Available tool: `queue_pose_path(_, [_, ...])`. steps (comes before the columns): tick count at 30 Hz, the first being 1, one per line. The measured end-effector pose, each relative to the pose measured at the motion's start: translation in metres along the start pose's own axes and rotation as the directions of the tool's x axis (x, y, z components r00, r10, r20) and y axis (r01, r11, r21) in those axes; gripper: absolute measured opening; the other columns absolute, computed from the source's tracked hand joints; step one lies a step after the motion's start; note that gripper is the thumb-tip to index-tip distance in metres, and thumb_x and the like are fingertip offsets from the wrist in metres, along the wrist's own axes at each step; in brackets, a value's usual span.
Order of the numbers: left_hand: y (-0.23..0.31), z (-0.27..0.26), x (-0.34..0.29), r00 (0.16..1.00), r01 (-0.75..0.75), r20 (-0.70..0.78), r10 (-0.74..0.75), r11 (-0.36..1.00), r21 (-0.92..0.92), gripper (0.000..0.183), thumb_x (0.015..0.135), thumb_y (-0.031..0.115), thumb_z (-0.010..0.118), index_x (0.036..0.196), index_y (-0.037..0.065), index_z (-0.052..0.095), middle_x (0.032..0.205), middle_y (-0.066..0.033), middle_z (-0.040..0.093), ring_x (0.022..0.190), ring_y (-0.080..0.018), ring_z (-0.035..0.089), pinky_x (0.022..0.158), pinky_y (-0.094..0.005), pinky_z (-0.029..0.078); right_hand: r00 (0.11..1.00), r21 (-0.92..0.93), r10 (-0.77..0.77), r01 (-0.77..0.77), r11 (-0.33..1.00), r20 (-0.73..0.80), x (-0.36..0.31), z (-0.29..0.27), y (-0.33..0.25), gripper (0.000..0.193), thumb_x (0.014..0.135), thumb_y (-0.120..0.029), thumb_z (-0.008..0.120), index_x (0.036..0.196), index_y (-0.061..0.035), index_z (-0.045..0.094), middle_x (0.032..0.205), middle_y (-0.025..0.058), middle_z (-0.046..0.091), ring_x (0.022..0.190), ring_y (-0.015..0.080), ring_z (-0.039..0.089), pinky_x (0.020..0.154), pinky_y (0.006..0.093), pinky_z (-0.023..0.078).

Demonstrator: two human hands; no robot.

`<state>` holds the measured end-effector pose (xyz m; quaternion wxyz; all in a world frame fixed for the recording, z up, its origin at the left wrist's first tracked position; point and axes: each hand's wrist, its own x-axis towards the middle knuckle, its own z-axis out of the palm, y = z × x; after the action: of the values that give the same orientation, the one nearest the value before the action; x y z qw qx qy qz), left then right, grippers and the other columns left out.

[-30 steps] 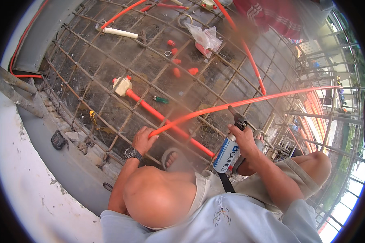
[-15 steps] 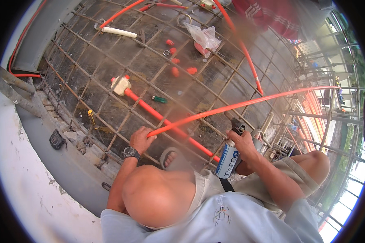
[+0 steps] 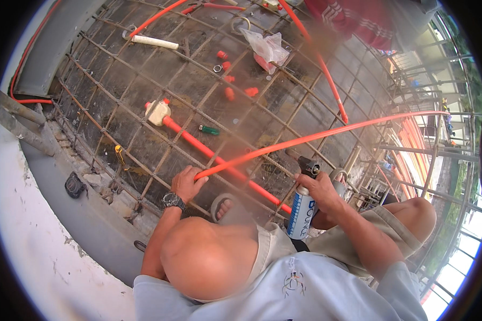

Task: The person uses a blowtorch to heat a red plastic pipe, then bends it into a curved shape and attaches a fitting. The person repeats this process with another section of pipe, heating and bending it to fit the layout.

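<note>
My left hand [image 3: 187, 184], with a dark watch on its wrist, is closed around the near end of a long orange plastic conduit [image 3: 305, 140]. That conduit slants up to the right across the rebar. In my right hand [image 3: 322, 191] is a gas torch [image 3: 302, 216], a white and blue canister with a black burner head. The torch's nozzle points up and left, a little below the conduit's middle; no flame can be made out. Under the held conduit, a second orange conduit [image 3: 198, 145] runs to a cream junction box [image 3: 158, 113] with red fittings.
A rebar grid [image 3: 284, 128] covers dark boards. Several red connectors [image 3: 250, 92], a plastic bag [image 3: 268, 47], a green lighter [image 3: 209, 130], a yellow cutter [image 3: 120, 154] and a tape measure [image 3: 74, 185] lie around. Another person's red clothing [image 3: 353, 24] shows at the top.
The torch's nozzle has shifted slightly left and tilted a bit. My left hand stays on the conduit's end. The whole view has moved only a little.
</note>
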<state>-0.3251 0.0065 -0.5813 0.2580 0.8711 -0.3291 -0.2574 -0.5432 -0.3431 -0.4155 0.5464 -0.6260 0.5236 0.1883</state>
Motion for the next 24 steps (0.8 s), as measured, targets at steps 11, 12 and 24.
queue_pose_path(11, [0.003,0.005,0.0,0.99,-0.013,-0.138,0.029,0.994,0.111,0.027,0.083,0.027,0.084,0.097,0.01,0.069,0.098,-0.0096,0.067,0.095,-0.0348,0.066,0.082,-0.0483,0.053,0.998,0.117,0.053,-0.051,0.992,-0.016,0.009,0.003,0.007,0.031,0.093,-0.033,0.074,0.084,-0.0038,0.07,0.071,0.0017,0.064,0.065,0.0123,0.057,0.061,0.0328,0.045])
queue_pose_path(12, [0.002,0.006,0.0,0.984,-0.032,-0.169,0.057,0.989,0.147,0.027,0.083,0.027,0.084,0.098,0.01,0.069,0.098,-0.0094,0.067,0.095,-0.0344,0.066,0.082,-0.0482,0.052,0.996,0.139,0.082,-0.077,0.987,-0.029,0.008,0.003,0.009,0.031,0.093,-0.033,0.075,0.085,-0.0034,0.071,0.071,0.0018,0.064,0.065,0.0124,0.057,0.061,0.0328,0.045])
queue_pose_path(24, [0.003,-0.013,0.006,0.991,0.046,0.128,-0.046,0.999,0.008,0.035,0.099,0.042,0.069,0.115,0.011,0.075,0.099,-0.0118,0.073,0.093,-0.0361,0.069,0.083,-0.0485,0.054,0.918,-0.081,-0.344,0.335,0.939,-0.195,0.004,0.011,0.002,0.039,0.091,-0.033,0.076,0.079,0.0016,0.065,0.067,0.0036,0.058,0.064,0.0135,0.051,0.06,0.0387,0.045])
